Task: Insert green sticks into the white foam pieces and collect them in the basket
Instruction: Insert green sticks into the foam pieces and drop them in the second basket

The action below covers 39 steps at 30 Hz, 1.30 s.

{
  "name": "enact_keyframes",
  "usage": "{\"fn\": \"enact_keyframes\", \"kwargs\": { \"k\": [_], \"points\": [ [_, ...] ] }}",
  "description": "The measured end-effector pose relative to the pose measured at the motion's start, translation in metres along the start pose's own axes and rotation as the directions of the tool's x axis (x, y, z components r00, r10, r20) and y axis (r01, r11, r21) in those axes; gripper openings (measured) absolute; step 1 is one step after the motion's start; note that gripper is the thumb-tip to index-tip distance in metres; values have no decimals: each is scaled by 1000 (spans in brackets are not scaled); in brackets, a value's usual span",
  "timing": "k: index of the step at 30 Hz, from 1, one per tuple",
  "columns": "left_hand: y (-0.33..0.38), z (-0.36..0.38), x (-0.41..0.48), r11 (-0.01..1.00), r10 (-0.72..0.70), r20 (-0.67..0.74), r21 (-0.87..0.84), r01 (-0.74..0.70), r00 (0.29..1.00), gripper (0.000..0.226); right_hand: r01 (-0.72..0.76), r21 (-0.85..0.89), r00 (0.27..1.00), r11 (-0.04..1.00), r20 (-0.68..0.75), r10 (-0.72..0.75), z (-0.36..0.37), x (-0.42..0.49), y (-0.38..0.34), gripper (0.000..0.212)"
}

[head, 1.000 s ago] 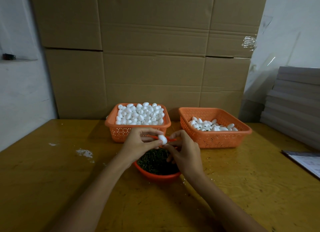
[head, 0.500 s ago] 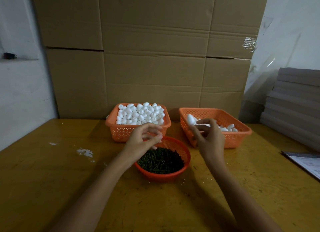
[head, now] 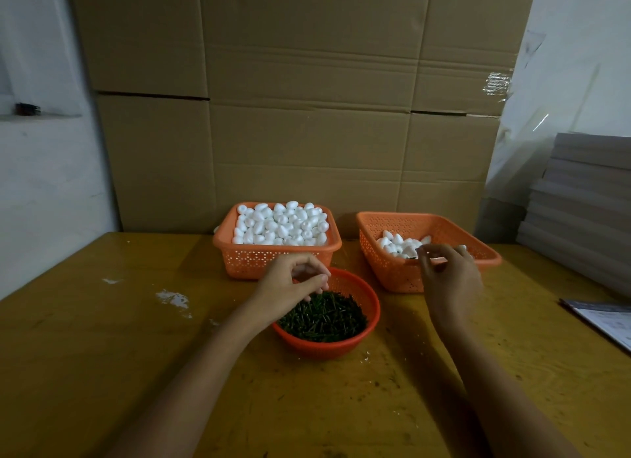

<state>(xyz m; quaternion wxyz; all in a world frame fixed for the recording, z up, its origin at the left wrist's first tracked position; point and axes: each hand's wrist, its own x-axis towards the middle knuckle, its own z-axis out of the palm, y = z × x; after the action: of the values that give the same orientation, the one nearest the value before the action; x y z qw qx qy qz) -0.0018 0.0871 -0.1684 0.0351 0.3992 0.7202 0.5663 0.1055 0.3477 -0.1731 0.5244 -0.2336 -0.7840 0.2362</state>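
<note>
- Left hand [head: 290, 283]: fingers curled just above the green sticks [head: 324, 317]; whether they pinched one, I could not tell.
- Right hand [head: 450, 281]: fingers loosely curled, holding nothing, with the foam pieces [head: 399, 245] just beyond them in the basket [head: 392, 276].

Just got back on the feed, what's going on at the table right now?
A person works bare-handed at the wooden table. The left hand reaches its fingertips into the round orange bowl of green sticks; whether it has pinched one is unclear. The right hand hovers, fingers curled, over the front rim of the right basket, which holds a few white foam pieces; I cannot tell if it holds anything. The left basket is heaped with more foam.
</note>
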Motion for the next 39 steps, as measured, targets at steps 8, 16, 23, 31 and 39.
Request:
{"fn": "enact_keyframes", "kwargs": {
  "k": [8,16,23,31,39],
  "points": [
    [-4,-1,1,999,-25,-18,27,26,1000,6,336,235,656,912,636,-406,-6,-30,-72,29],
    [-6,3,1,929,65,-55,367,-41,996,9,534,58,292,844,923,-249,4,-51,-88,41],
    [-1,1,12,746,276,-207,662,-73,939,37,554,27,251,832,948,-198,8,-49,-94,40],
    [3,-28,51,431,-265,-46,888,160,963,56,557,25,243,830,951,-192,8,-49,-94,39],
    [2,-25,66,477,-434,-44,836,271,900,80,534,20,249,845,952,-180,7,-48,-95,40]
  ]
}}
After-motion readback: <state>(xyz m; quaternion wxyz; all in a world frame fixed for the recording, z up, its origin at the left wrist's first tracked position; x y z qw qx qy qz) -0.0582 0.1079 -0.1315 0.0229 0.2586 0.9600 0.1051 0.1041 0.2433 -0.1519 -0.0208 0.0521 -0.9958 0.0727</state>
